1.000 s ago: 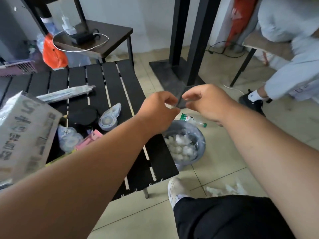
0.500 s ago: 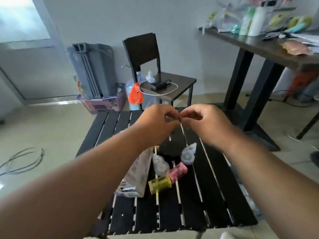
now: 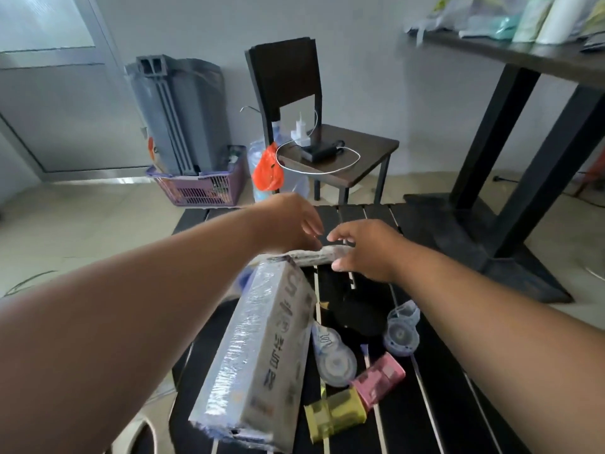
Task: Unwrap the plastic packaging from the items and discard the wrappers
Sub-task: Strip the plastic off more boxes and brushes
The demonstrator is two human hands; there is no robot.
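On the black slatted table [image 3: 438, 391] lies a long thin item in clear wrap [image 3: 316, 255], at the far end. My right hand [image 3: 368, 252] curls round its right end, fingers above and thumb below. My left hand [image 3: 289, 226] hovers over its left part with fingers loosely stretched and holds nothing. Nearer to me lie a big film-wrapped box [image 3: 262, 352], two wrapped correction tapes [image 3: 335, 357] [image 3: 401, 334], a pink item [image 3: 379, 381] and a yellow item [image 3: 334, 416].
A black round object [image 3: 358, 314] sits mid-table. Beyond the table stand a dark chair [image 3: 330, 158] carrying a charger and cable, an orange bag [image 3: 266, 173] and a purple basket [image 3: 203, 186]. A tall table's black legs [image 3: 523, 152] rise at the right.
Both hands were pinched together in the air in front of me. They have dropped to the long wrapped item on the table, and my left hand has loosened.
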